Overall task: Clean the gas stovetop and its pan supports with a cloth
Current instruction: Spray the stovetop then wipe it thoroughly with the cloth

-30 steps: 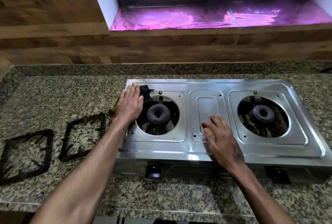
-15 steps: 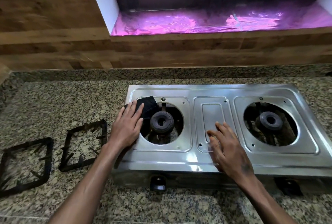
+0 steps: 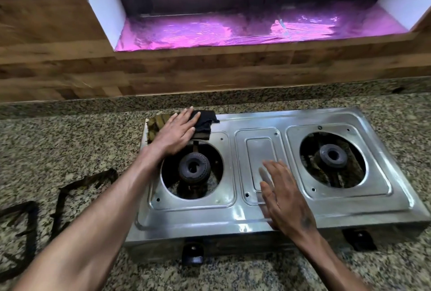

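Observation:
A steel two-burner gas stovetop [image 3: 263, 120] sits on the granite counter with both pan supports off. My left hand [image 3: 176, 133] lies flat, fingers straight, pressing a dark cloth [image 3: 204, 124] onto the stove's back left corner. The cloth shows brown-green at its left end and black at its right. My right hand [image 3: 283, 195] rests flat on the stove's centre panel near the front edge. Two black pan supports lie on the counter to the left: one near the stove [image 3: 70, 194], one at the frame's left edge [image 3: 22, 239].
The left burner [image 3: 193, 167] and right burner [image 3: 332, 156] sit exposed in round openings. Two black knobs [image 3: 192, 252] [image 3: 360, 239] stick out of the stove's front. A wood-panelled wall and a window sill lined with pink foil [image 3: 245, 31] stand behind the counter.
My left hand has slid the cloth from beside the left burner opening up to the stove's back left corner. My right hand has stayed on the centre panel.

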The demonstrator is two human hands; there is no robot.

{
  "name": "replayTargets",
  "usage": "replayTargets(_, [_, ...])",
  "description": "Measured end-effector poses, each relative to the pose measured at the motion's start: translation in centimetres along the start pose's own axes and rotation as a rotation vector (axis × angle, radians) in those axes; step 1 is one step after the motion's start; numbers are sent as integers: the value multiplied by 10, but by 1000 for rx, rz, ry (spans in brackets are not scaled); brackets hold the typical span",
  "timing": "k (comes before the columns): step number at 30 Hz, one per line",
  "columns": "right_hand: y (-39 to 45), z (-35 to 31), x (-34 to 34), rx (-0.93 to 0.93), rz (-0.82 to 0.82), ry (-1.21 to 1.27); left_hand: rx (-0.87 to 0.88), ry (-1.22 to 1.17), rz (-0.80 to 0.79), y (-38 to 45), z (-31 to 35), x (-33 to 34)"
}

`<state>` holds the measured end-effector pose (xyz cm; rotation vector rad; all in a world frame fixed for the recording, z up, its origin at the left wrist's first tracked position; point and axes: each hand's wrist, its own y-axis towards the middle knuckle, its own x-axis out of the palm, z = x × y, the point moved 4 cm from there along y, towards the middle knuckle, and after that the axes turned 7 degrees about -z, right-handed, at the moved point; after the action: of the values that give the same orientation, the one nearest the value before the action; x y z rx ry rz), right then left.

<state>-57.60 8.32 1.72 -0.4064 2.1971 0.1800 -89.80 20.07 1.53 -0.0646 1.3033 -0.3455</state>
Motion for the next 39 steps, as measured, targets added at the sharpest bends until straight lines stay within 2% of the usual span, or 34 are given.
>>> replayTargets(5, [1,4,-3,51,87,47,119,-17,-66,24,60,6])
replayTargets(9, [0,11,-4,96,172,50,224,2,-95,13,107,25])
replayTargets(17, [1,13,-7,76,244,145,327,-23,-86,-105,164,70])
replayTargets(21, [3,13,-4,84,230,146,265,-29,-81,-123,164,79])
replayTargets(28, [1,16,-6,100,211,141,13,-31,20,-22,157,59])
replayTargets(31, [1,18,-6,107,222,149,41,-58,37,-36,164,62])
replayTargets(36, [0,16,-6,91,216,140,167,-49,27,-118,184,83])
replayTargets(39, [1,14,-6,85,202,124,152,-50,-9,-115,185,84])
